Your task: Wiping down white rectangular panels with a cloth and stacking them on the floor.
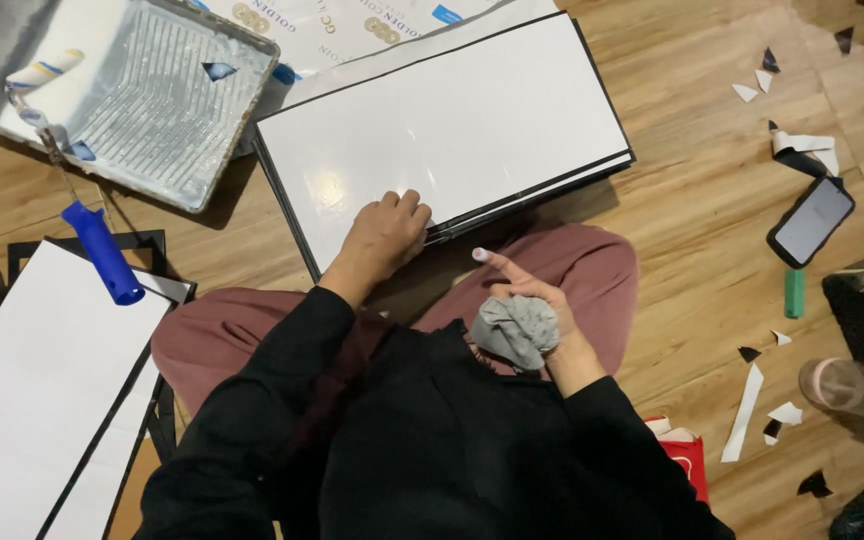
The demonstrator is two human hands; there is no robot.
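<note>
A person in black sleeves and maroon trousers sits on a wooden plank floor (692,200). The left hand (387,235), fingers curled, presses down on the near edge of a stack of white rectangular boards with black edges (442,130) lying on the floor just ahead of the knees. The right hand (527,310) is clenched around a crumpled grey cloth (515,330), index finger extended. A foil-lined paint tray (152,100) with a blue-handled roller (102,250) lies to the left; a dark smartphone (810,220) and paper scraps (747,410) lie to the right.
</note>
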